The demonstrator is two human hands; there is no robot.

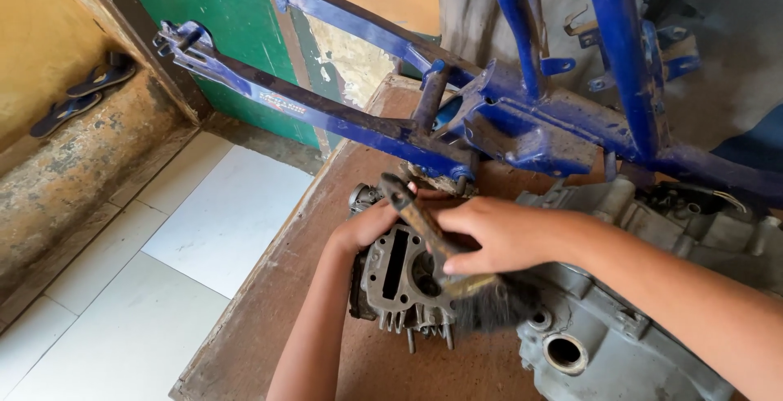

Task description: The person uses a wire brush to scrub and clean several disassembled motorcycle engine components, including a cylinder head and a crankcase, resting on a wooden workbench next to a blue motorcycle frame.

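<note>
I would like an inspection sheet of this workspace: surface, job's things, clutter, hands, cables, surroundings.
Surface: brown board table, dusty, edge worn.
Job's things: grey engine cylinder block with studs, beside a grey engine case; dirty paintbrush with dark bristles.
Clutter: nothing seen.
Hands: right hand grips the paintbrush over the block; left hand rests on the block's top.
Cables: nothing seen.
Surroundings: blue motorcycle frame above the table; white floor tiles; green door; pair of sandals on a ledge.

Left hand (371,223) curled and pressed down, right hand (489,234) fisted, both forearms bare, converging.
</note>
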